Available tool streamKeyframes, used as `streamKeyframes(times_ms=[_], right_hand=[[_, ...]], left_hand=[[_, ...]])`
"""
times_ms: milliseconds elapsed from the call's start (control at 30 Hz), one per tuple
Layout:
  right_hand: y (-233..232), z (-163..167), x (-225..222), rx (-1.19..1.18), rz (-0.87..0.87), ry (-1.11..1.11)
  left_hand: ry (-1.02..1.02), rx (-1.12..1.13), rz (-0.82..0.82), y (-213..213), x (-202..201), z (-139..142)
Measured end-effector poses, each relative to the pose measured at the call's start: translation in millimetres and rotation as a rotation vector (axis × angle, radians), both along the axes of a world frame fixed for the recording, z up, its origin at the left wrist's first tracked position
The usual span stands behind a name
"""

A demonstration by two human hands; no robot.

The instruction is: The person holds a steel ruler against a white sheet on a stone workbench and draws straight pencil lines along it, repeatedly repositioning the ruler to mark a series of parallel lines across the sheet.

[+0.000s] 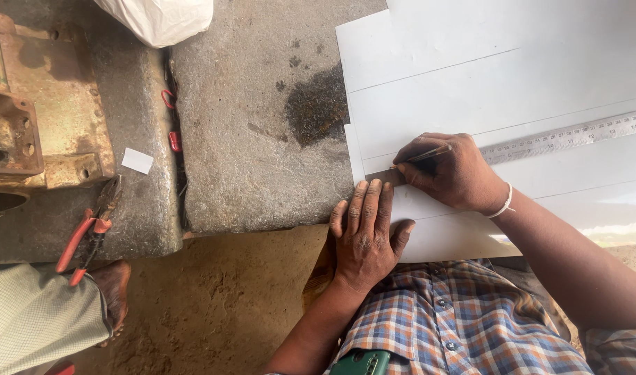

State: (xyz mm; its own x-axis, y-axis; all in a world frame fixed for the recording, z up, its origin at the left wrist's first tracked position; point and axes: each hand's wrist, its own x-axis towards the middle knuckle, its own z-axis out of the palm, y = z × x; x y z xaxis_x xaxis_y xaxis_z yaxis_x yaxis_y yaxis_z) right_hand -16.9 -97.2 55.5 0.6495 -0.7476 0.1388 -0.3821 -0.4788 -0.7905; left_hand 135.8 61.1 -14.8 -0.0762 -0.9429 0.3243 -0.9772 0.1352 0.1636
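On the stone slab [262,139], the left hand [365,232] lay open, pinning the ruler [561,137] flat on the white sheet [484,76] so the right hand [446,172], pinching a scriber [429,154], could trace its edge.

A white plastic sack [158,19] sits at the stone worktop's [262,139] far edge — a small blank white label [137,160] lies left of it.

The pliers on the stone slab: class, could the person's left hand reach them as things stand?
Probably yes, with a long stretch. The left hand presses the white sheet; bare slab lies between it and the pliers, which lie near another person's foot.
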Motion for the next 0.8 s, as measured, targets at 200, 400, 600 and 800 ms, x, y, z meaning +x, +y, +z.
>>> streamKeyframes(times_ms=[200, 400, 600, 800], right_hand=[[-0.4, 1.2, -1.1, 0.008, 0.006, -0.002], [0.6, 2.3, -1.8, -0.004, -0.008, 0.001], [3.5, 5.5, -2.0, -0.018, -0.009, 0.008], [6.9, 6.5, -4.0, -0.036, 0.0, -0.02]], left_hand=[[0.009, 0.011, 0.001, 0.3, -1.1, -0.6], [0.005, 0.018, 0.005, 0.2, -3.1, 0.3], [0.014, 0.019, 0.006, 3.2, -4.2, 3.5], [0.014, 0.017, 0.008, 5.6, -5.6, 3.3]])
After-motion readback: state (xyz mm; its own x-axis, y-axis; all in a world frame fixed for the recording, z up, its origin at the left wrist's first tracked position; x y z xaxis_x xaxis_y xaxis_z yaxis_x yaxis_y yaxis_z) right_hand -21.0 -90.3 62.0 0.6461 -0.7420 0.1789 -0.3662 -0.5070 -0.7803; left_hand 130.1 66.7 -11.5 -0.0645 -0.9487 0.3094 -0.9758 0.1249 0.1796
